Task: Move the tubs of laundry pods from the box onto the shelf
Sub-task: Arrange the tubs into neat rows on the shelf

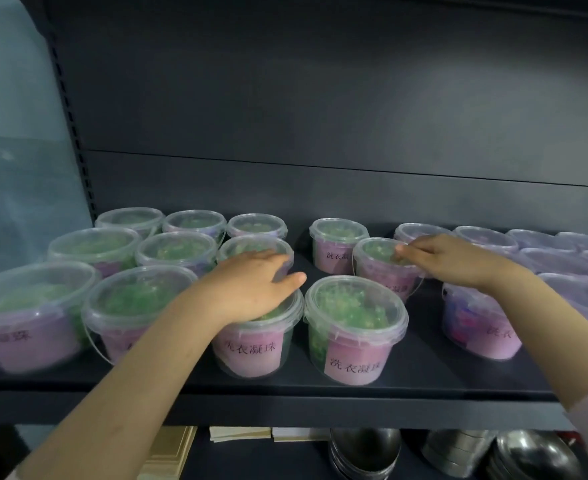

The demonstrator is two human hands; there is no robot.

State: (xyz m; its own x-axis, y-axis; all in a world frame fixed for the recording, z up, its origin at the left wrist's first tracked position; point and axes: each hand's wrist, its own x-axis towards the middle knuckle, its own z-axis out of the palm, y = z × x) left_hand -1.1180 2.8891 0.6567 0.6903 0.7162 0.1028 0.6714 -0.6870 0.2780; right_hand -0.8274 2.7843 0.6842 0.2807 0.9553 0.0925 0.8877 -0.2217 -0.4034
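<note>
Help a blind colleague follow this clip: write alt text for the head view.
A person's left hand rests on the lid of a front-row tub while the right hand reaches onto a second-row tub on a dark shelf. Rows of clear lidded tubs with pink labels, many holding green pods, stand around them.
</note>
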